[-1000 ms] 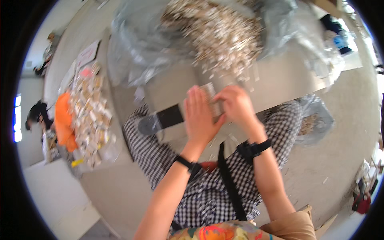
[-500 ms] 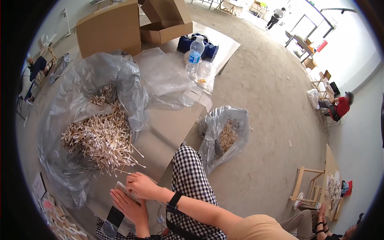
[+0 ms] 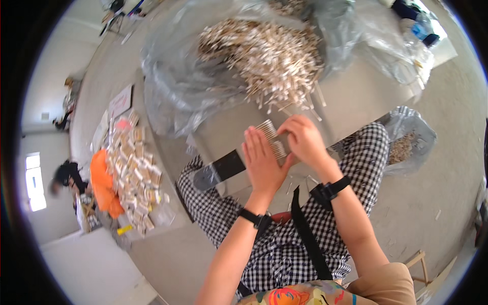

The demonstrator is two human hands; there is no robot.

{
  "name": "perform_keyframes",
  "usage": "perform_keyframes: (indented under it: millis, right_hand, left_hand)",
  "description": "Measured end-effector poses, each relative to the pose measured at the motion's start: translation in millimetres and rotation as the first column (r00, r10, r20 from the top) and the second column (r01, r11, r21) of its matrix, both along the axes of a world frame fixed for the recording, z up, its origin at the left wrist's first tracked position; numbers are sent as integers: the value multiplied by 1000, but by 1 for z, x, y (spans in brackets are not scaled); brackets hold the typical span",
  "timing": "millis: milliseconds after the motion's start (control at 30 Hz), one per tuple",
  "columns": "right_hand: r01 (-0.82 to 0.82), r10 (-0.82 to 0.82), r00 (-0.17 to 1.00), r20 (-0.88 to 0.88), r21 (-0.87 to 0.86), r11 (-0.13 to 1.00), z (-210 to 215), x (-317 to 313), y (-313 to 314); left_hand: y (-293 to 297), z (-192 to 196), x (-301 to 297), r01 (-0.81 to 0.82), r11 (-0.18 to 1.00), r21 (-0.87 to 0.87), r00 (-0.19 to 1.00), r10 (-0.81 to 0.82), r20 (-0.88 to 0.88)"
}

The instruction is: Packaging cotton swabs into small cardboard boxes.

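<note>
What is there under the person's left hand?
Along the right side of the left hand, a row of cotton swabs shows; at the hand's left, a dark flat panel. Whatever lies beneath the palm is covered.

Table (image 3: 351,94), open plastic bag (image 3: 170,76), cotton swabs (image 3: 277,61)
</note>
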State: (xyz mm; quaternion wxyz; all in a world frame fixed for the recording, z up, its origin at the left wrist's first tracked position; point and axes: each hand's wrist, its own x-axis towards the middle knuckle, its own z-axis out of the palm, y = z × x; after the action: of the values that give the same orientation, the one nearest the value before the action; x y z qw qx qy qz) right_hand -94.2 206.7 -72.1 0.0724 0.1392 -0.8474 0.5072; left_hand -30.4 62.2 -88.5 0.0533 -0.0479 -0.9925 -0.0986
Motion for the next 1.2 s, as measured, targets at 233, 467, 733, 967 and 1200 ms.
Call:
perform_keyframes:
  millis: [233, 467, 733, 967, 1200]
  right_hand:
    - [-56, 54, 997, 51, 45, 997, -3, 0, -8]
    - [-70, 76, 996, -42, 137, 988, -5, 1, -6]
    - [-65, 76, 995, -64, 155, 986, -5, 1, -7]
    - [-68, 77, 995, -58, 145, 987, -7, 0, -10]
    - [-83, 94, 994, -47, 186, 979, -7, 0, -10]
  left_hand:
    - [-8, 5, 3, 7, 999, 48, 999, -5, -53]
    - [-5, 3, 2, 9, 997, 76, 999, -6, -47]
    - [-5, 5, 2, 4, 999, 51, 999, -2, -36]
    - [-4, 4, 0, -2, 998, 59, 999, 4, -36]
    - [-5, 4, 1, -12, 998, 67, 998, 16, -56]
